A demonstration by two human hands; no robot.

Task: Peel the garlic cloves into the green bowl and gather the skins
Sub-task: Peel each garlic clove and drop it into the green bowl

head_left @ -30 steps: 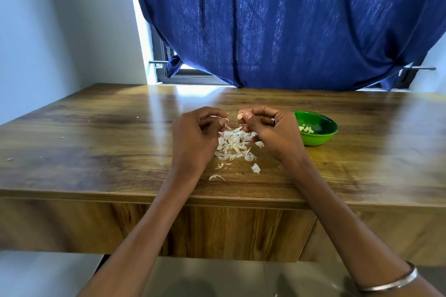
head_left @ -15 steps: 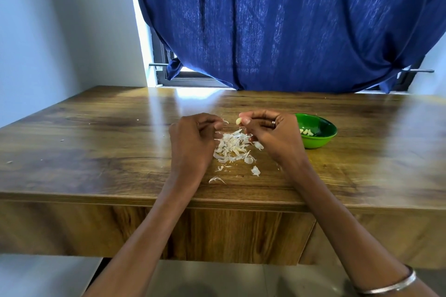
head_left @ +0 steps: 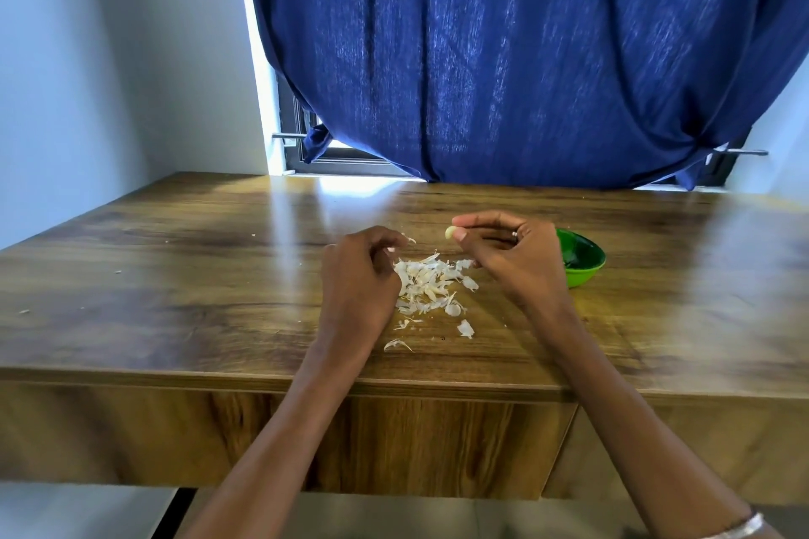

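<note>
Head view: the right hand [head_left: 516,258] pinches a pale garlic clove [head_left: 449,233] between thumb and forefinger, raised above the wooden table [head_left: 175,276], probably so the bared clove stays clear of the litter below; the green bowl [head_left: 584,260] sits just behind that hand, partly hidden by it, close enough for a short drop. The left hand [head_left: 359,276] has its fingers curled, with a sliver of skin [head_left: 410,239] at its fingertips; whether it truly pinches that sliver I cannot tell. Between the two hands lies the heap of skins [head_left: 427,282], with a few strays nearer the table edge, so gathering looks not yet done; a blue curtain [head_left: 525,57] hangs behind.
</note>
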